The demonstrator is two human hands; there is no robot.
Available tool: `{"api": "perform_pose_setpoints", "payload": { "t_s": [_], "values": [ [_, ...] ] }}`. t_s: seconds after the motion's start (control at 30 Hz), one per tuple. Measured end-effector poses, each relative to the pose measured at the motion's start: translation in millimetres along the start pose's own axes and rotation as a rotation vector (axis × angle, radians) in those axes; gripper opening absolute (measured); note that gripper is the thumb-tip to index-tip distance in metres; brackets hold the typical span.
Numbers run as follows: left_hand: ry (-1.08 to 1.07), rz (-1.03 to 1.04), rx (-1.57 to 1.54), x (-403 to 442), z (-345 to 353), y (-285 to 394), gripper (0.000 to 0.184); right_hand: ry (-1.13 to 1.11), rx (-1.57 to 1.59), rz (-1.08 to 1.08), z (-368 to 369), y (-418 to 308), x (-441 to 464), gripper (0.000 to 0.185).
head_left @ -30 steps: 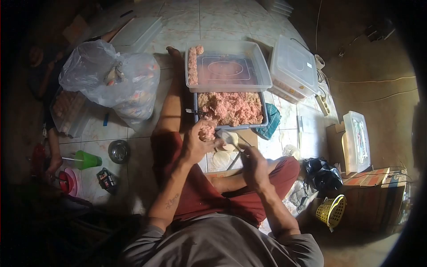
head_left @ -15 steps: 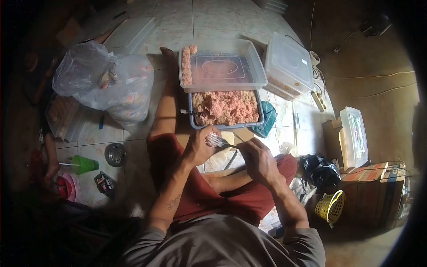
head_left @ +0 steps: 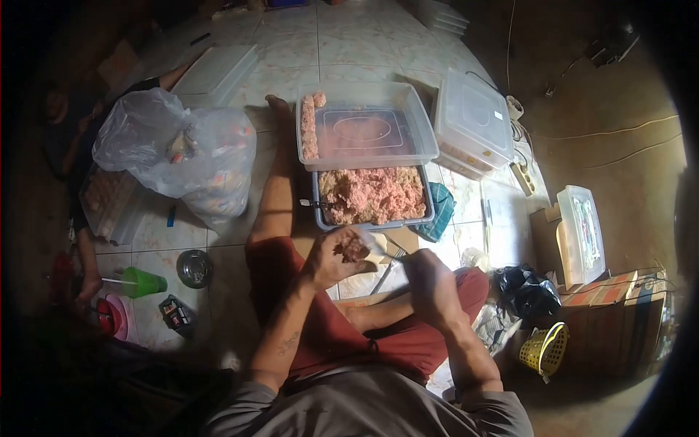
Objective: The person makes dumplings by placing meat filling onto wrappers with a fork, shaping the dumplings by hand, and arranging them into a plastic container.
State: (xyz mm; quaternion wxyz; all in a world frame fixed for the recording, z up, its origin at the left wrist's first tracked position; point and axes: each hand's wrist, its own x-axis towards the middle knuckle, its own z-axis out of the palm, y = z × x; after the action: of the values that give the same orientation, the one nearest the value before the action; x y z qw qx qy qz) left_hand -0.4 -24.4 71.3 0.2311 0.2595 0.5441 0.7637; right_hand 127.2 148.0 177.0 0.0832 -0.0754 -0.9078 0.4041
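My left hand (head_left: 329, 261) is cupped around a brownish-pink lump of ground meat (head_left: 354, 250), just in front of the tubs. My right hand (head_left: 435, 282), smeared by motion, grips a fork (head_left: 376, 245) whose blurred head points at the lump. Beyond my hands sits a blue-grey tub (head_left: 429, 211) heaped with pink ground meat (head_left: 375, 193). A clear plastic box (head_left: 364, 159) rests over that tub's far edge, with a column of meat balls (head_left: 309, 131) along its left wall.
Left of my leg stands a bulging clear plastic bag (head_left: 175, 146). A metal bowl (head_left: 194, 269) and a green cup (head_left: 142, 282) are near another person's hand (head_left: 89, 288). To the right are lidded boxes (head_left: 473, 120), a black bag (head_left: 526, 288) and a yellow basket (head_left: 545, 349).
The fork has lifted off my left palm and moved a little right, uncovering the lump. My right hand has shifted down. The whole view has tipped slightly, so things sit lower.
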Motion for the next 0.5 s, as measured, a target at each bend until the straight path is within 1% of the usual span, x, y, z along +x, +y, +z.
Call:
{"api": "perform_pose_setpoints", "payload": {
  "t_s": [0.03,0.07,0.1,0.13,0.17,0.2,0.27,0.3,0.33,0.37,0.4,0.43,0.47,0.5],
  "values": [
    [-0.015,0.111,0.119,-0.1,-6.3,0.6,0.035,0.009,-0.008,-0.003,-6.5,-3.0,-0.9,0.006],
    [-0.024,0.157,0.302,-1.4,-8.7,-0.9,0.033,0.017,-0.013,0.0,-11.0,-7.3,-2.4,0.006],
    [-0.024,0.206,0.484,-0.3,-7.0,9.0,0.03,-0.032,-0.001,-0.02,-4.9,-6.8,-1.3,0.006],
    [-0.021,0.208,0.733,4.7,-1.6,21.3,0.027,-0.07,0.009,-0.045,3.0,-2.1,1.2,0.007],
    [0.02,0.109,0.774,6.4,-2.4,9.2,0.021,-0.04,-0.07,-0.192,7.6,13.3,1.5,0.006],
    [0.068,-0.025,0.617,5.7,-6.7,-5.6,0.026,-0.044,-0.008,-0.104,2.4,14.8,1.0,0.007],
    [0.124,0.08,0.423,2.1,4.8,17.7,0.033,0.047,0.031,0.039,-13.0,-8.7,-1.3,0.007],
    [0.045,-0.045,0.408,-0.9,-5.6,-2.8,0.04,0.023,0.044,0.03,-11.1,-6.2,-2.1,0.007],
    [0.025,-0.058,0.398,-1.6,1.1,-4.7,0.04,-0.013,0.062,0.022,-6.6,1.2,-2.4,0.007],
    [0.027,-0.032,0.44,0.3,5.9,-4.4,0.039,-0.064,0.051,-0.134,4.0,18.3,-0.5,0.008],
    [0.035,-0.001,0.492,3.5,8.2,0.7,0.038,-0.06,0.058,-0.13,3.0,15.1,-2.8,0.008],
    [0.032,-0.064,0.106,2.5,17.2,17.0,0.033,-0.018,0.072,-0.026,-0.7,9.4,-5.1,0.008],
    [-0.01,-0.082,0.119,-3.5,-2.7,3.0,0.028,0.011,0.084,0.077,-5.5,5.1,-7.2,0.008],
    [-0.047,-0.065,0.154,-5.3,-3.8,8.4,0.026,0.07,0.058,0.041,-11.2,5.8,-7.8,0.007]
  ]
}}
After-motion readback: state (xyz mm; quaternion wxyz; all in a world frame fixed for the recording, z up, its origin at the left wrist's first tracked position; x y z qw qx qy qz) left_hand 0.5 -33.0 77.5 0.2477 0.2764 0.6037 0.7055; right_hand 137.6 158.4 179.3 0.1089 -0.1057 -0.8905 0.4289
